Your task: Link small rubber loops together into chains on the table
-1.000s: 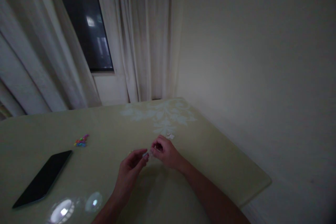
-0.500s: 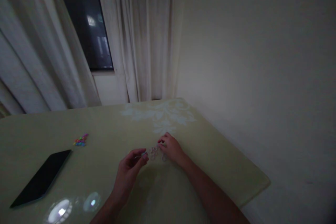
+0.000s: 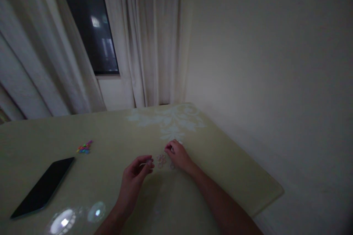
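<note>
Small pale, see-through rings (image 3: 161,160) lie in a loose cluster on the table between my two hands. My left hand (image 3: 135,172) is just left of the cluster, thumb and fingertips pinched together. Something small and pale shows at those fingertips, too small to name. At the cluster's upper right, my right hand (image 3: 178,155) has its thumb and forefinger pressed together close to the table. Whatever it pinches, if anything, is too small to make out. One separate ring (image 3: 172,166) lies beside the right hand's lower edge.
Toward the left on the table (image 3: 110,132) is a little pile of bright multicoloured pieces (image 3: 84,148). A dark flat tablet (image 3: 44,187) lies nearer me on that side. The wall (image 3: 261,80) runs along the table's right edge, and curtains (image 3: 157,44) hang behind.
My left hand has drawn slightly left, away from the rings. My right thumb and forefinger have closed together and shifted a little up from the cluster.
</note>
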The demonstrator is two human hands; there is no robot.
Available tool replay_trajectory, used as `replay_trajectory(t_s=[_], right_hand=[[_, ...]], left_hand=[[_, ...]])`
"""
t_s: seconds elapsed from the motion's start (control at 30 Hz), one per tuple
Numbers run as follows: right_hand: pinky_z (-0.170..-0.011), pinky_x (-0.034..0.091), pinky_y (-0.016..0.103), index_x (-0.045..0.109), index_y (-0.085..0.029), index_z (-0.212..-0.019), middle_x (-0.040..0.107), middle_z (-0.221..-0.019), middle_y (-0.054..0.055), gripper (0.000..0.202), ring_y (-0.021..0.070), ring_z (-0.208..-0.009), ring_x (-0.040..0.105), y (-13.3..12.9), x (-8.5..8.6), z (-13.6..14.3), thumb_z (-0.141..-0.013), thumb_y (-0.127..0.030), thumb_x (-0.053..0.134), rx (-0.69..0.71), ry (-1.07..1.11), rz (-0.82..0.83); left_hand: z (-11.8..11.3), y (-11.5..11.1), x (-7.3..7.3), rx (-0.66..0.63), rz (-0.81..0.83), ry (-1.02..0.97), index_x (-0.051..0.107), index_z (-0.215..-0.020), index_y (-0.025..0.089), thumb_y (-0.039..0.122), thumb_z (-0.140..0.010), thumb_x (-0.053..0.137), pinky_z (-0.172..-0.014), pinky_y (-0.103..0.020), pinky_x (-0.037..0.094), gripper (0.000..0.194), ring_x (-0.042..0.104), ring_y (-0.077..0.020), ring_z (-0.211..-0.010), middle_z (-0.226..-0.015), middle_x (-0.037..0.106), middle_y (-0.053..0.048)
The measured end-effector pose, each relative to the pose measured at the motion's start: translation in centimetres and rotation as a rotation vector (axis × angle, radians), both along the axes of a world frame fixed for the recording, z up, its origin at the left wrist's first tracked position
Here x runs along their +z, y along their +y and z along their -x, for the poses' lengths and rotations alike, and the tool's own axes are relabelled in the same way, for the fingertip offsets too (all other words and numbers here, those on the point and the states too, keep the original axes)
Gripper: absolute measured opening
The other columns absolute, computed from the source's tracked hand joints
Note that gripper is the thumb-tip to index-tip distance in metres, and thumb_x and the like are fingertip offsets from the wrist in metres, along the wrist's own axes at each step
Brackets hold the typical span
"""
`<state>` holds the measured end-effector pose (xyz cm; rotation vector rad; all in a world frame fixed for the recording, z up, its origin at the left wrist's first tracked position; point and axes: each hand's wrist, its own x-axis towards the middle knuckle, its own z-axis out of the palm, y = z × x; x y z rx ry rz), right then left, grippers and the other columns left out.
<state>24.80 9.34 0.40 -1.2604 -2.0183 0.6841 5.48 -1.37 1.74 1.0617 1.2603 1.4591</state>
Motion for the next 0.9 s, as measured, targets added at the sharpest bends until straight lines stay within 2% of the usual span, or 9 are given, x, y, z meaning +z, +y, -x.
replay_trajectory(t_s=[0.1, 0.27, 0.37, 0.53, 0.9], right_hand=[[-0.074, 0.043, 0.026, 0.065, -0.016, -0.091, 0.061, -0.082, 0.000, 0.002, 0.0145, -0.077, 0.057, 0.1, 0.5, 0.2, -0.092, -0.018, 0.064, 0.036, 0.245, 0.117], [-0.066, 0.040, 0.027, 0.065, -0.018, -0.086, 0.056, -0.073, -0.003, 0.028, 0.0130, -0.067, 0.050, -0.9, 1.6, 0.8, -0.089, -0.045, 0.070, 0.195, 0.522, 0.272], [-0.064, 0.039, 0.026, 0.066, -0.018, -0.086, 0.058, -0.073, -0.002, 0.037, 0.0123, -0.065, 0.049, -1.7, 2.2, 1.2, -0.083, -0.054, 0.075, 0.245, 0.619, 0.374], [-0.064, 0.039, 0.026, 0.069, -0.017, -0.085, 0.060, -0.073, -0.002, 0.042, 0.0114, -0.064, 0.049, -2.6, 2.4, 1.8, -0.077, -0.057, 0.080, 0.275, 0.661, 0.466], [-0.060, 0.040, 0.025, 0.070, -0.018, -0.085, 0.061, -0.073, -0.001, 0.038, 0.0113, -0.062, 0.050, -3.5, 2.6, 2.4, -0.079, -0.054, 0.079, 0.281, 0.611, 0.443]], left_hand=[[-0.1, -0.1, 0.1, -0.002, 0.002, -0.015, 0.077, -0.099, 0.019, 0.056, -0.076, 0.082, -0.081, -0.035, 0.064, 0.044, 0.076, -0.0253, -0.088, -0.101, 0.079, -0.009], [-0.3, -0.2, 0.5, -0.013, 0.012, -0.041, 0.078, -0.097, 0.019, 0.056, -0.073, 0.084, -0.086, -0.037, 0.064, 0.044, 0.077, -0.0278, -0.093, -0.097, 0.081, -0.009], [-0.2, -0.2, 0.4, -0.015, 0.015, -0.052, 0.078, -0.098, 0.019, 0.054, -0.073, 0.085, -0.087, -0.039, 0.064, 0.044, 0.078, -0.0290, -0.095, -0.093, 0.081, -0.009], [-0.1, 0.0, 0.0, -0.021, -0.001, -0.054, 0.076, -0.098, 0.019, 0.052, -0.076, 0.083, -0.084, -0.038, 0.065, 0.041, 0.077, -0.0300, -0.099, -0.102, 0.079, -0.010], [-0.2, 0.0, 0.1, -0.041, 0.001, -0.053, 0.076, -0.103, 0.019, 0.053, -0.075, 0.085, -0.076, -0.036, 0.065, 0.045, 0.077, -0.0274, -0.090, -0.096, 0.080, -0.010]])
